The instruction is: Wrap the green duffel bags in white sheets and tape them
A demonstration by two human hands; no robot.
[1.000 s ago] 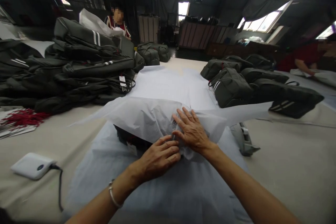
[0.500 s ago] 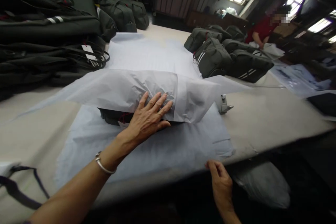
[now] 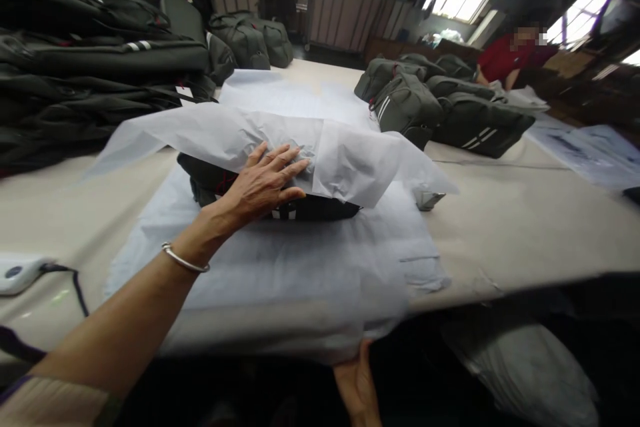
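Note:
My left hand (image 3: 265, 177) lies with spread fingers on a thin white wrapping sheet (image 3: 350, 153) draped over a dark green bag (image 3: 327, 208). The bag's front side with white stripes shows below the sheet; its top is covered. Under the bag, a second layer of white paper (image 3: 305, 267) covers the table and reaches its front edge. There my right hand (image 3: 357, 380) grips the paper's near edge, thumb on top and fingers beneath, partly hidden.
Dark bags (image 3: 110, 57) are piled at the left, and several green bags (image 3: 410, 103) stand at the back right. A small grey metal object (image 3: 429, 199) sits right of the wrapped bag. A white power strip (image 3: 23, 273) lies at the left. A person in red (image 3: 500, 60) works farther off.
My right hand has moved left along the table's front edge and now has the lower paper's edge. My left hand stays on the upper sheet; more of the bag's front shows.

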